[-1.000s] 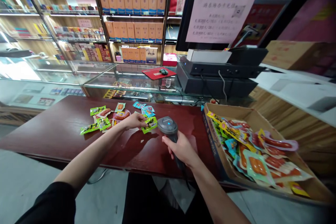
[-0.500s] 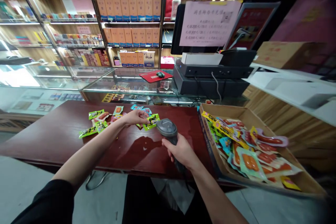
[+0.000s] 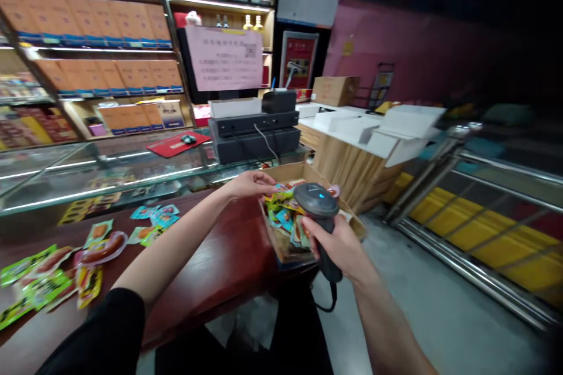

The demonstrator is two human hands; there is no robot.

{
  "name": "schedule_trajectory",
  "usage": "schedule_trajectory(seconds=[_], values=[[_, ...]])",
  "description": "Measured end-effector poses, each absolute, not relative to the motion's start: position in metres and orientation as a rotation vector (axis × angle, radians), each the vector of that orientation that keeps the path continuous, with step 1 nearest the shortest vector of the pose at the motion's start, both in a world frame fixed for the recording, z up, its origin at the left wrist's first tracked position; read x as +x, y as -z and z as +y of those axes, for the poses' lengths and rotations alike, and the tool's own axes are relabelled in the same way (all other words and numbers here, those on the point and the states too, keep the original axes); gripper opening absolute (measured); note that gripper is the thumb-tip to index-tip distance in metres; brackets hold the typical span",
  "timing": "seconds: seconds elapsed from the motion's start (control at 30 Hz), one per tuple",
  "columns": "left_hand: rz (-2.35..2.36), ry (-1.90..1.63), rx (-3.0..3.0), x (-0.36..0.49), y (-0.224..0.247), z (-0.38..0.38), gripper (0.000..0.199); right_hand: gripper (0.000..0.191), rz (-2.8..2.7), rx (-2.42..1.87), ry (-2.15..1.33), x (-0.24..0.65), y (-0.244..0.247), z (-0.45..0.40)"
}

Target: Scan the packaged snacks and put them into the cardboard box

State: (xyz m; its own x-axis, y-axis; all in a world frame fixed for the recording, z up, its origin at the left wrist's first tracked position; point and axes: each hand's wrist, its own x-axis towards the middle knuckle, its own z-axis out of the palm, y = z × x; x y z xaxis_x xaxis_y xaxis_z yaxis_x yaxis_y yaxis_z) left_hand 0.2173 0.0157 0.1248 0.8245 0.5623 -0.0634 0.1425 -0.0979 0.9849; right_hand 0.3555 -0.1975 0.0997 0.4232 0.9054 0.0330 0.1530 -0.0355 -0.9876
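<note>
- Left hand (image 3: 253,184) has moved from the loose packets (image 3: 48,290) to the box (image 3: 294,173); whether it pinches anything, I cannot tell.
- Right hand (image 3: 338,240) clasps the scanner (image 3: 315,199), which hides part of the box.
- Bright heaped packets (image 3: 285,220) fill the box, near both hands.
- Loose packets lie on the table (image 3: 211,252), well left of the scanner.

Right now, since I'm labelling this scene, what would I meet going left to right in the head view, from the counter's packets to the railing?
Green packets at the left edge → curved sausage packet → blue packets → left hand → right hand gripping the scanner → metal railing.
</note>
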Motion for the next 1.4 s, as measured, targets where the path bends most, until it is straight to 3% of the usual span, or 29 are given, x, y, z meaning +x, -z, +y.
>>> schedule_trajectory(seconds=[0.13,0.3,0.43,0.9,1.07,1.2,1.27,1.4], values=[[0.532,-0.282,1.779,0.266,-0.109,0.010,0.040,0.037,-0.843,-1.558,-0.611,0.419,-0.091,-0.216],[0.628,-0.121,2.193,0.266,-0.071,0.007,0.030,0.034,-0.888,-1.715,-0.236,0.495,-0.055,-0.218],[0.714,-0.133,2.396,0.240,-0.056,-0.002,0.024,0.031,-0.920,-1.783,-0.298,0.506,-0.034,-0.204],[1.082,-0.208,2.237,0.023,-0.068,0.017,0.029,0.038,-1.384,-1.582,-0.600,0.339,-0.025,-0.126],[1.113,-0.515,1.786,-0.057,-0.077,0.042,0.040,0.042,-1.443,-1.508,-0.498,0.282,-0.042,-0.118],[1.529,-0.846,1.792,-0.096,-0.059,0.086,0.035,0.037,-1.379,-1.460,-0.514,0.248,-0.073,-0.137],[1.696,-0.702,1.893,-0.099,-0.042,0.107,0.033,0.037,-1.344,-1.376,-0.620,0.233,-0.090,-0.145],[1.854,-0.423,1.898,-0.085,-0.013,0.135,0.050,0.031,-1.438,-1.284,-0.895,0.211,-0.111,-0.139]])
